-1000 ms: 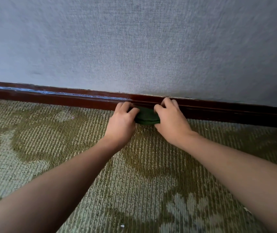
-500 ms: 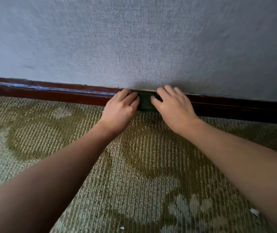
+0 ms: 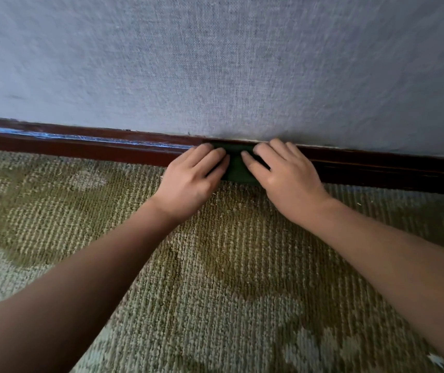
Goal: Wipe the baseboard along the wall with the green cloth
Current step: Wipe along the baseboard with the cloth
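A dark green cloth [image 3: 236, 168] lies flat against the dark brown baseboard [image 3: 94, 149], reaching from the carpet up to the board's top edge. My left hand [image 3: 191, 181] presses on the cloth's left part with fingers stretched forward. My right hand [image 3: 288, 179] presses on its right part the same way, fingertips near the top edge. Most of the cloth is hidden under both hands; only a strip between them shows. A pale bluish streak runs along the baseboard to the left.
A grey textured wall [image 3: 229, 71] rises above the baseboard. Green patterned carpet [image 3: 215, 278] covers the floor up to the board. A small white scrap [image 3: 436, 359] lies on the carpet at the lower right.
The cloth moved up from the foot of the baseboard to cover its face and top edge. Both hands went from gripping it at the sides to pressing flat on it.
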Demonstrator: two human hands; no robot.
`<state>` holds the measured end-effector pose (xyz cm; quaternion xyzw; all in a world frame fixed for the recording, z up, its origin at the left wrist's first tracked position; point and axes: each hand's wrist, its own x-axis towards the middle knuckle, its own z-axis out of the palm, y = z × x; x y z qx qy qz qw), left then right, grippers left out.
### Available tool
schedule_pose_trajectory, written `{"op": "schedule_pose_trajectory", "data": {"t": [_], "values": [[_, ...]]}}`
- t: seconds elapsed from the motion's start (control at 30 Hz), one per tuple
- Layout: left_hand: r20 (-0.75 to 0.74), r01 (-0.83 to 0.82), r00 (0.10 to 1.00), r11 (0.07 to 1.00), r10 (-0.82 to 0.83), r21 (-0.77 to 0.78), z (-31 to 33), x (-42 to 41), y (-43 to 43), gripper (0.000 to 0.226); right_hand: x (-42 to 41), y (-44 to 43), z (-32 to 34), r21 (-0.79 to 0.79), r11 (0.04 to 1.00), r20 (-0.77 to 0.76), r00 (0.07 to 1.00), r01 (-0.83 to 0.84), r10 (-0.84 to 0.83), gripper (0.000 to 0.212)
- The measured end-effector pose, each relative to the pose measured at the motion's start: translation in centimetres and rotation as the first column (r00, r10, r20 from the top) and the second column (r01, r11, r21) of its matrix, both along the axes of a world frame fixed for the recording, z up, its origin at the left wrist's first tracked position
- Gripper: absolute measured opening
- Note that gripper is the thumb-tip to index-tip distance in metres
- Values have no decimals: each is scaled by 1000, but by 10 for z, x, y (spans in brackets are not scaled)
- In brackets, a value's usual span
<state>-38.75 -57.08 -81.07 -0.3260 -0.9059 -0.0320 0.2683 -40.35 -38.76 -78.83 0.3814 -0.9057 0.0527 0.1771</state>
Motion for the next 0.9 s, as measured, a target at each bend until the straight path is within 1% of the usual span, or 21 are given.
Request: {"op": "schedule_pose_trajectory", "data": {"t": [0.13, 0.2, 0.27, 0.33, 0.37, 0.43, 0.47, 0.5, 0.6, 0.67, 0.8, 0.9], "values": [[44, -22, 999, 999, 20, 36, 0, 2, 2, 17, 3, -6, -1, 18, 999, 59, 997, 38, -39, 40], [75, -34, 997, 999, 32, 30, 3, 3, 4, 18, 7, -8, 2, 26, 998, 100, 993, 64, -66, 41], [105, -44, 994, 999, 42, 11, 6, 5, 4, 20, 10, -9, 5, 25, 997, 109, 991, 79, -82, 41], [114, -48, 992, 999, 48, -4, 10, 7, 5, 21, 11, -11, 10, 73, 993, 103, 990, 89, -96, 48], [107, -48, 993, 999, 49, -8, 13, 8, 5, 21, 12, -13, 13, 115, 989, 130, 986, 93, -108, 54], [79, -37, 996, 999, 38, -17, 18, 9, 4, 22, 10, -9, 14, 178, 982, 135, 986, 68, -93, 65], [63, -32, 997, 999, 33, -23, 21, 9, 4, 22, 10, -10, 17, 179, 981, 134, 987, 69, -94, 66], [46, -27, 999, 999, 28, -28, 23, 10, 4, 21, 12, -11, 20, 189, 979, 149, 983, 74, -103, 62], [10, -20, 1000, 999, 20, -49, 28, 9, 3, 21, 13, -9, 21, 130, 986, 10, 994, 103, -105, 34], [11, -23, 1000, 999, 23, -47, 30, 7, 3, 23, 12, -7, 20, 114, 988, -27, 995, 101, -99, 28], [86, -47, 995, 999, 49, -23, 28, 2, 5, 27, 8, -5, 16, 106, 989, 34, 993, 106, -110, 44], [159, -81, 984, 997, 78, 12, 24, 2, 7, 30, 9, -7, 10, 132, 986, 33, 993, 105, -110, 44]]}}
